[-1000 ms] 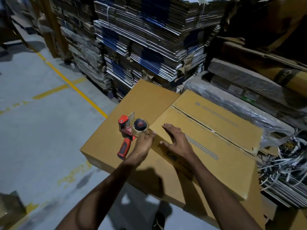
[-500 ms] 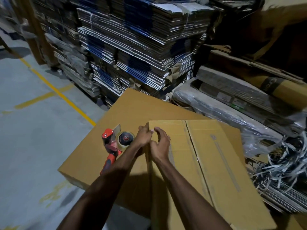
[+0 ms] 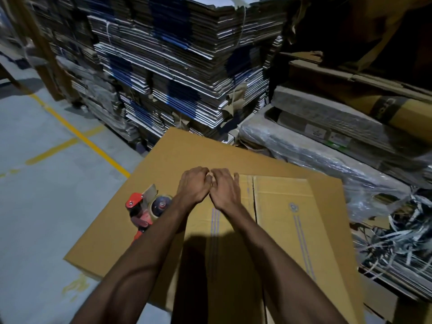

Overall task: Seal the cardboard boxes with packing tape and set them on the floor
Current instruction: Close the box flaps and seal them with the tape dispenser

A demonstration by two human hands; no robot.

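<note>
1. Both hands, left [image 3: 192,184] and right [image 3: 224,188], curl over the far edge of the cardboard box [image 3: 280,230].
2. Its open seam (long axis) runs 12 to 6.
3. The tape dispenser [image 3: 149,206] lies at 9, nearest the left.

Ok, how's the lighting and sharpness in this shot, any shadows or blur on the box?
Head view: dim overall, upper right nearly black; the arms cast a dark shadow on the box below the left hand and right hand; left edge stacks are smeared and bowed by the wide lens; tape dispenser stays readable.
</note>
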